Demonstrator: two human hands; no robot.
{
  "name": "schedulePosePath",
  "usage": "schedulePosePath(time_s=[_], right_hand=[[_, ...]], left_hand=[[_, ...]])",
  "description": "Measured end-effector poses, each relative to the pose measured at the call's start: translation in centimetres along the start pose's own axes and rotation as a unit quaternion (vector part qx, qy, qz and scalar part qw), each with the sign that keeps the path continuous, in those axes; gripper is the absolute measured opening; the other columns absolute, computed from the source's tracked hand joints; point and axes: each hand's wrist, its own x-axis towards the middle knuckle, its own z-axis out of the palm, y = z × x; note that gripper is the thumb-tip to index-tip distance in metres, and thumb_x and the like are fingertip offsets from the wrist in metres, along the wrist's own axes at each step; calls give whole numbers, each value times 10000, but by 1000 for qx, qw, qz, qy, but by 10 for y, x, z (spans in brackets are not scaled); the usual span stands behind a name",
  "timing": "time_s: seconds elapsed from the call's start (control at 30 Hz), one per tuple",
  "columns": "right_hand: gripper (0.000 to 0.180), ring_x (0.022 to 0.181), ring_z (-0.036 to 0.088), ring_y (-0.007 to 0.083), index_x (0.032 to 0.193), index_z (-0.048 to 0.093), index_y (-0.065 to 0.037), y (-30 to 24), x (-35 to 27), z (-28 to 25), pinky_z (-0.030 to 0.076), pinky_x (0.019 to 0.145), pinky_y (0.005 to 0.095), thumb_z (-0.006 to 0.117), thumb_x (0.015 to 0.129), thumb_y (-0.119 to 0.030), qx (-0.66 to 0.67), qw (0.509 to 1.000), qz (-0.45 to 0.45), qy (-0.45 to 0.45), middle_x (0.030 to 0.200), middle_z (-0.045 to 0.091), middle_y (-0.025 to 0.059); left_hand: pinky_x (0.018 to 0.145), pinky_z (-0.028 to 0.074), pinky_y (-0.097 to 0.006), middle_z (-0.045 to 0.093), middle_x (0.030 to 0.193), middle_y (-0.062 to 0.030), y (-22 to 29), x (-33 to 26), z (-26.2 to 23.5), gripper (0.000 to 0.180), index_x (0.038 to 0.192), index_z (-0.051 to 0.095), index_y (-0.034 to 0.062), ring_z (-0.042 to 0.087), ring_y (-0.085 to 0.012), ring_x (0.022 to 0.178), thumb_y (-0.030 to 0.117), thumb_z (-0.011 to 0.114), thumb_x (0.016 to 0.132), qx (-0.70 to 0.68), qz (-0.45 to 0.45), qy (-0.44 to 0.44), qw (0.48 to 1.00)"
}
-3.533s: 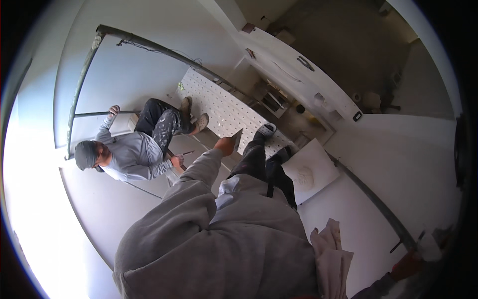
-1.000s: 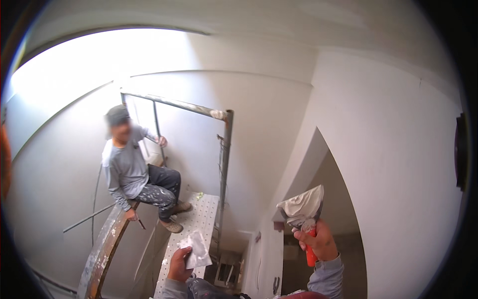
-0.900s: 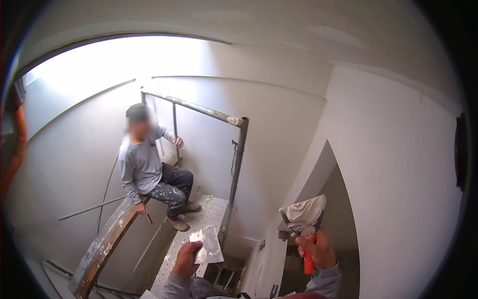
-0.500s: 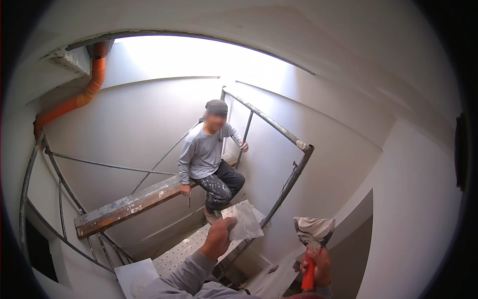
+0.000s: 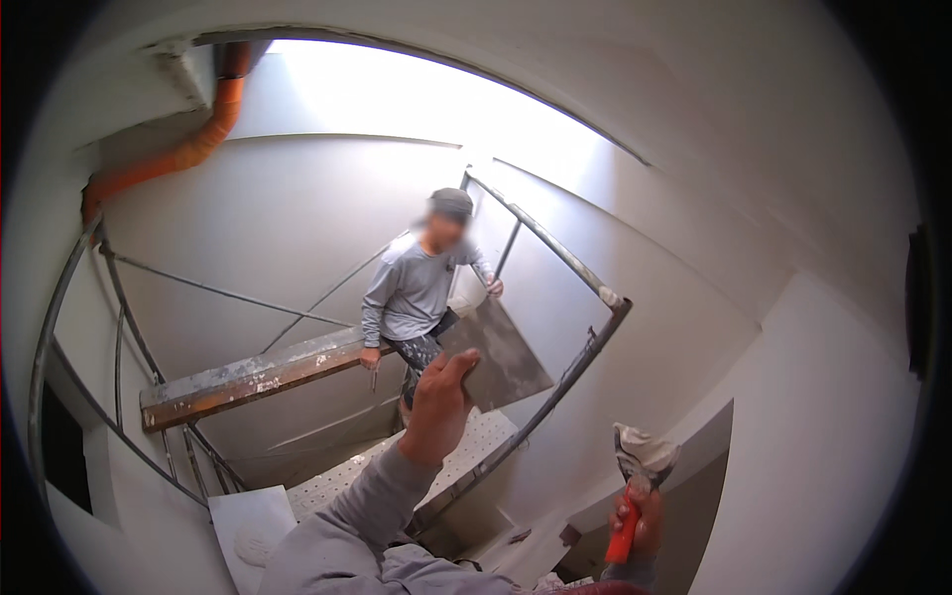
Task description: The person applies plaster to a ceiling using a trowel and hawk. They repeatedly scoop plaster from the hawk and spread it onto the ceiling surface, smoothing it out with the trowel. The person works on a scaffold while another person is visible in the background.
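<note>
Raised in front of me, my left hand (image 5: 441, 405) pinches the lower left edge of a flat, grey rectangular metal plate (image 5: 506, 357), smeared with paler patches. Lower right, my right hand (image 5: 643, 524) is wrapped around the red-orange handle of a putty knife (image 5: 622, 537). Its wide blade points up and carries a thick lump of whitish putty (image 5: 647, 453). Plate and knife are well apart. At the lower left, a white board (image 5: 243, 506) with a dab of pale putty on it is partly covered by my left sleeve.
A co-worker (image 5: 409, 288) sits on a paint-spattered beam (image 5: 253, 382), one hand on a scaffold post. Below lies a perforated scaffold platform (image 5: 347, 471). A scaffold rail (image 5: 540, 233) runs at the right; an orange pipe (image 5: 164, 167) bends down the upper left wall. A doorway-like opening is lower right.
My left hand has risen and tilted the plate, so its darker grey face shows. The putty knife has shifted slightly right and turned. The whole view has swung a little.
</note>
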Motion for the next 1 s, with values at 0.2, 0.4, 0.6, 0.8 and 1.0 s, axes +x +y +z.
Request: schedulePosePath(time_s=[0.2, 0.4, 0.6, 0.8, 1.0], right_hand=[[288, 690, 556, 129, 1086, 601, -104, 10, -17, -39, 464, 536, 276, 735, 922, -298, -52, 994, -53, 80, 836, 562, 3], [113, 648, 531, 67, 978, 540, -135, -4, -11, -18, 462, 459, 216, 644, 953, -171, 24, 997, -63, 30, 816, 507, -35], [169, 651, 529, 96, 1081, 592, -117, 1, -14, -27, 447, 484, 255, 638, 986, -249, 12, 998, -67, 8, 843, 541, -22], [157, 609, 477, 101, 982, 600, -250, -16, -26, -23, 386, 489, 311, 611, 1021, -402, -18, 994, 105, -24, 720, 466, -64], [352, 500, 402, 115, 1383, 558, -385, -29, -19, 6, 333, 427, 303, 467, 1070, -517, 63, 961, 242, -122, 630, 425, -50]], left_hand=[[878, 532, -348, 643, 1087, -134, 47, 148, 19, 291, 1237, 574, 0, 656, -249, 1015, -11, 616, 949, -126, 65, 196, 970], [1023, 503, -380, 635, 1234, -119, 74, 238, 42, 239, 1232, 578, 8, 614, -236, 1161, 129, 509, 1037, -637, 14, 154, 756], [1066, 489, -419, 644, 1243, -146, 107, 236, -32, 262, 1232, 579, -8, 598, -273, 1199, 140, 518, 1024, -857, 18, 14, 514], [937, 522, -377, 645, 1114, -177, 68, 150, -42, 236, 1189, 610, -41, 637, -310, 1060, -45, 587, 954, -421, 19, 304, 854], [951, 511, -390, 666, 1185, -196, 73, 18, -7, 315, 1272, 621, -3, 653, -322, 1101, -69, 553, 972, -153, 106, 183, 965]])
